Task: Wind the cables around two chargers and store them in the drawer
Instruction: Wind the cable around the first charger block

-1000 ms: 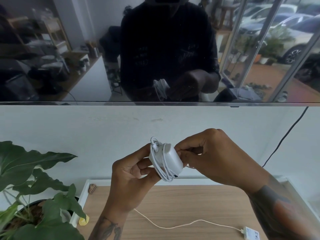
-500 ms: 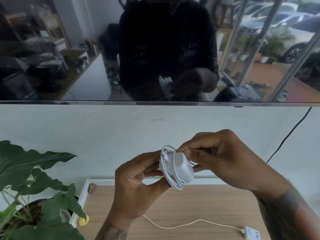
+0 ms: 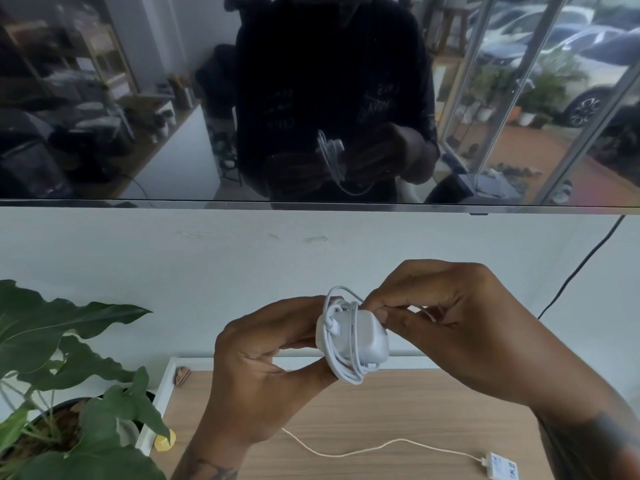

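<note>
- A big dark screen (image 3: 138, 98) hangs on the wall, and a green plant (image 3: 62, 375) sits low on the left.
- The wooden counter (image 3: 398, 410) is below the hands. No drawer shows in this view.
- The right hand (image 3: 460, 327) is curled, and its thumb and finger pinch the loose end of the cable at the top corner of the charger.
- The left hand (image 3: 266, 368) holds the first charger (image 3: 360, 336) from the side, with thumb below and fingers behind. It is up in the air above the counter.
- The white cable (image 3: 341, 355) goes round that charger in many loops. One loop at the top stands out loose.
- The second charger (image 3: 502, 467) lies flat on the counter near the bottom right. Its thin cord (image 3: 363, 450) trails off to the left, not wound at all.
- I think the step now is tucking in the cable end. To do it well, keep the left hand's hold firm so the loops do not slip. Pull the loose loop snug, then push the end under a loop so it stays. Do not tug hard, or the loops may slide off a corner.
</note>
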